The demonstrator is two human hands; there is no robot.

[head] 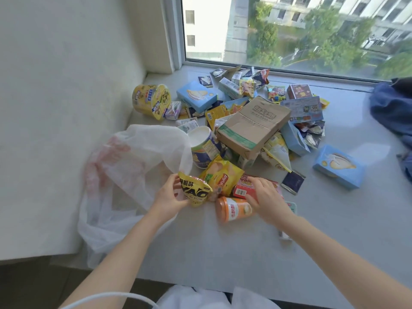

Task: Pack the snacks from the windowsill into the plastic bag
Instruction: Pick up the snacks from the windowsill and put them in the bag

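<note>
A white plastic bag (124,175) with red print lies open at the left edge of the windowsill (223,253). My left hand (171,197) grips a small yellow and black snack packet (196,189) right beside the bag's mouth. My right hand (265,199) lies over a red snack pack (242,190), fingers curled on it. Between the hands sits a yellow Lay's chip bag (223,177), and an orange cup (233,208) lies on its side just below.
A heap of snacks covers the sill behind: a brown cardboard box (252,126), blue boxes (197,95) (338,167), a yellow noodle bowl (151,100), a white-lidded tub (201,143), several small packets. Blue clothing (392,108) lies at the right. Window glass stands behind, wall at left.
</note>
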